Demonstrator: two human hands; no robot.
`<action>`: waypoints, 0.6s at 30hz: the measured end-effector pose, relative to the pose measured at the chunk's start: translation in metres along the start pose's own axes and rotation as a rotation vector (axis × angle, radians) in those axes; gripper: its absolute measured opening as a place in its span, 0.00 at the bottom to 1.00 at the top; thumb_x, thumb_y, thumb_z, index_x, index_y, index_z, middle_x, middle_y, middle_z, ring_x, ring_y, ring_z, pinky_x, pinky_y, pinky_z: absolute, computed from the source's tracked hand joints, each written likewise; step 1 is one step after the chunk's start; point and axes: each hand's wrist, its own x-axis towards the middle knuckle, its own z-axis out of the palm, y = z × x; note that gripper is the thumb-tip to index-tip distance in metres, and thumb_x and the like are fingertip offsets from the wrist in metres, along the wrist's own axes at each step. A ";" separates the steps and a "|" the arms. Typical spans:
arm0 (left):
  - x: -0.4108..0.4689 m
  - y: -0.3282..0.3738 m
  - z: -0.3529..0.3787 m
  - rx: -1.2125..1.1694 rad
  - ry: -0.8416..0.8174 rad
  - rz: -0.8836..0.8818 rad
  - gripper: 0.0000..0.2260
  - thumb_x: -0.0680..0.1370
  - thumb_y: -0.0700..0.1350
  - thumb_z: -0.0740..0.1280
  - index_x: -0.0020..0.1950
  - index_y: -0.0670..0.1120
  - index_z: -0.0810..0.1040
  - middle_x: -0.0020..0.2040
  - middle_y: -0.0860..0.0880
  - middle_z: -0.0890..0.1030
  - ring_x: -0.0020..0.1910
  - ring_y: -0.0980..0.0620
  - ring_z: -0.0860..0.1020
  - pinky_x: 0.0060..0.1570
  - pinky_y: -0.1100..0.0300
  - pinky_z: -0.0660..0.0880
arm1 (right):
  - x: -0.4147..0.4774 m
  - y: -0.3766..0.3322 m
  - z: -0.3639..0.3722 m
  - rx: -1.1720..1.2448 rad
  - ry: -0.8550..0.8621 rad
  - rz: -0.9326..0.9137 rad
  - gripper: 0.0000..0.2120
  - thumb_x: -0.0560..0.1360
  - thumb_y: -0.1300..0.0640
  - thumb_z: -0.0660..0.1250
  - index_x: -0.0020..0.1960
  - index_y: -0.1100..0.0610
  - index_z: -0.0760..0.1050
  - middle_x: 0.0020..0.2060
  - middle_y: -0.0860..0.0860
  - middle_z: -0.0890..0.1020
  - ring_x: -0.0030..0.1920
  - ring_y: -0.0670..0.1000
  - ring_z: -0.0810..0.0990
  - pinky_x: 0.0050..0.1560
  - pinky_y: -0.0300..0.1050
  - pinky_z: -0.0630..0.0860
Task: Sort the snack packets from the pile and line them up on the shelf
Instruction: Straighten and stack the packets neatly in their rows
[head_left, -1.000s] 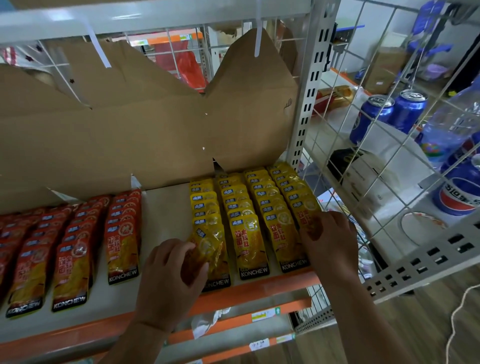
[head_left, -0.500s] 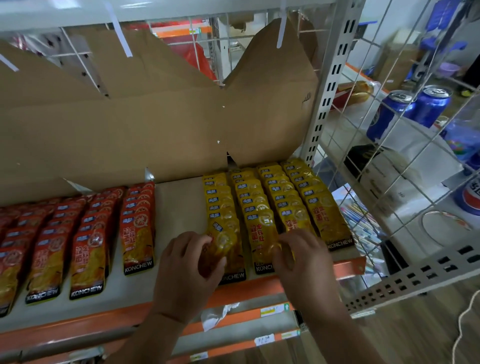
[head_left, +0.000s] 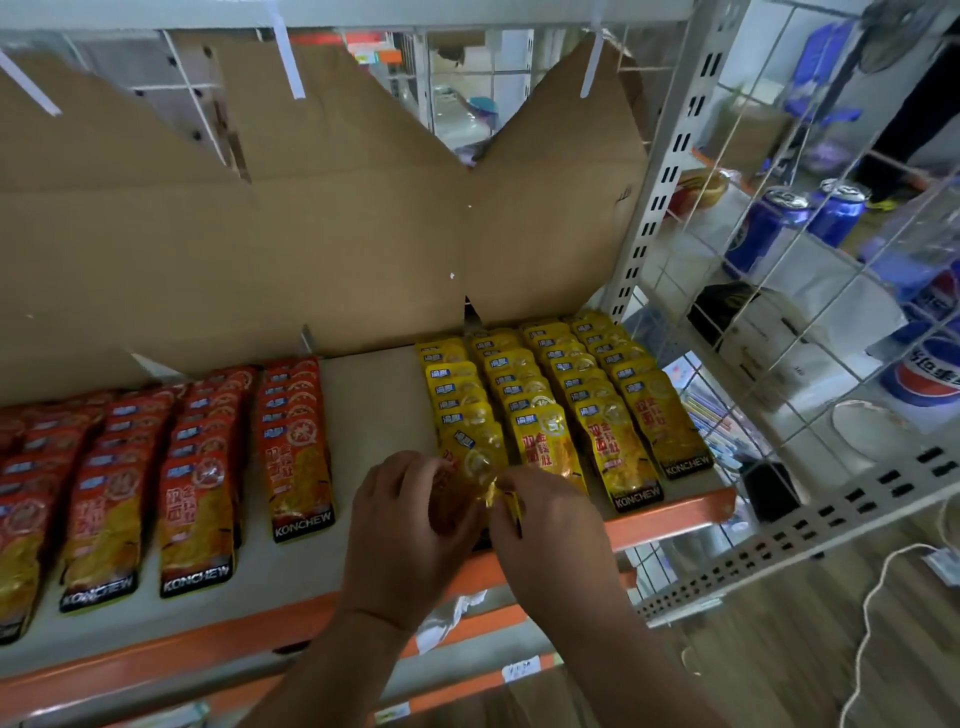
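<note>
Yellow snack packets (head_left: 618, 410) lie in several overlapping rows at the right of the shelf (head_left: 374, 395). Red packets (head_left: 202, 467) of the same brand fill rows at the left. My left hand (head_left: 410, 525) and my right hand (head_left: 545, 525) meet at the front of the leftmost yellow row. Both pinch the front yellow packet (head_left: 475, 460) there, and they cover its lower half. A bare strip of shelf separates the red rows from the yellow ones.
Brown cardboard (head_left: 311, 218) stands behind the packets as a back wall. A white perforated upright (head_left: 654, 202) and wire mesh (head_left: 831, 312) bound the shelf on the right; behind the mesh stand blue cans (head_left: 769, 228) and bottles. An orange rail (head_left: 670, 514) edges the shelf front.
My right hand has moved left from the right-hand yellow rows to the leftmost row, joining my left hand on its front packet. The camera has come closer.
</note>
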 end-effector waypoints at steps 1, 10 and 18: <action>0.000 0.000 -0.001 -0.007 -0.002 -0.004 0.20 0.75 0.60 0.74 0.57 0.47 0.79 0.52 0.48 0.78 0.50 0.46 0.75 0.49 0.47 0.76 | -0.002 -0.002 0.001 -0.017 0.000 0.027 0.14 0.76 0.49 0.58 0.51 0.53 0.80 0.42 0.49 0.83 0.42 0.52 0.80 0.42 0.51 0.78; -0.001 0.002 -0.006 -0.082 -0.076 0.181 0.18 0.74 0.57 0.74 0.55 0.46 0.80 0.51 0.50 0.80 0.50 0.45 0.78 0.49 0.48 0.73 | 0.001 -0.022 0.003 0.002 0.031 0.249 0.15 0.77 0.53 0.67 0.62 0.55 0.76 0.50 0.51 0.82 0.50 0.55 0.79 0.45 0.46 0.69; -0.004 -0.002 -0.009 -0.152 -0.104 0.354 0.18 0.69 0.46 0.73 0.58 0.45 0.80 0.55 0.50 0.82 0.52 0.46 0.78 0.53 0.50 0.73 | 0.001 -0.026 -0.003 -0.048 -0.010 0.343 0.44 0.67 0.51 0.78 0.78 0.54 0.62 0.66 0.51 0.72 0.65 0.55 0.74 0.62 0.47 0.73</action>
